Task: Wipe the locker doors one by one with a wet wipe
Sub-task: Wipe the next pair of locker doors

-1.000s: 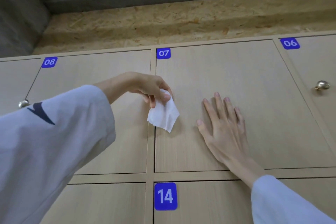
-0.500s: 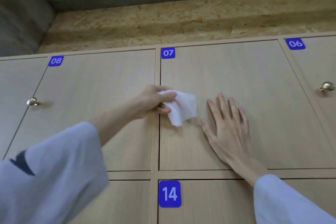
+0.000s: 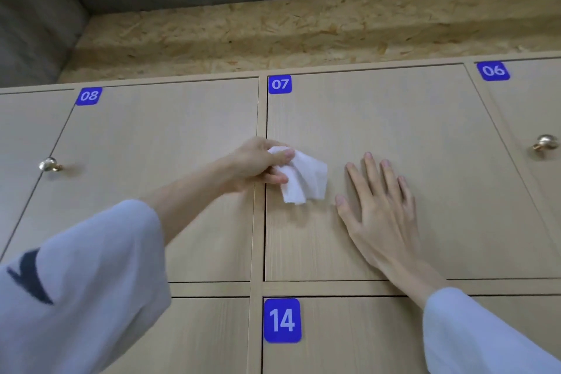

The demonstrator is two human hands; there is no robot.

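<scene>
Head view shows the left hand [image 3: 258, 164] gripping the wet wipe [image 3: 305, 177] on door 07 [image 3: 394, 118], the right hand [image 3: 379, 200] flat and bracing, so I think broad overlapping strokes with firm pressure serve best.

You are holding a crumpled white wet wipe [image 3: 305, 178] in your left hand [image 3: 258, 164], pinching it between thumb and fingers against the left side of the locker door marked 07 [image 3: 409, 118], right by the post that divides it from door 08 [image 3: 158, 161]. Your right hand [image 3: 381, 206] is lying flat on door 07 with its fingers spread and pointing up, just beside the wipe and not touching it. Door 14 [image 3: 349, 343] is showing below, door 06 [image 3: 534, 106] with its brass knob [image 3: 545, 143] at the right edge, another knob [image 3: 48, 164] far left, and rough chipboard [image 3: 303, 33] is running above the lockers.
</scene>
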